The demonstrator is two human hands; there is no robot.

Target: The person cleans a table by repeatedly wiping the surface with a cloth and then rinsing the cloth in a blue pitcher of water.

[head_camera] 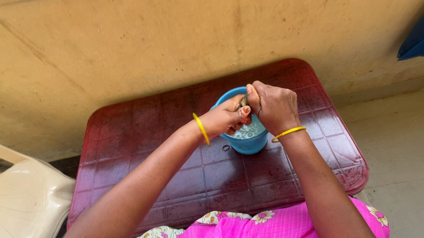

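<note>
Fingers of our left hand [228, 118] and right hand [275, 106] pinch one small, light, probably slippery piece [243, 101] over the blue bowl [248, 142]; we judge fingertip grip best.

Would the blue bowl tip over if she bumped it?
Probably not easily: the blue bowl sits flat on the red table. It seems to hold liquid, so it may slosh. It looks like plastic, likely light, so it might slide.
</note>
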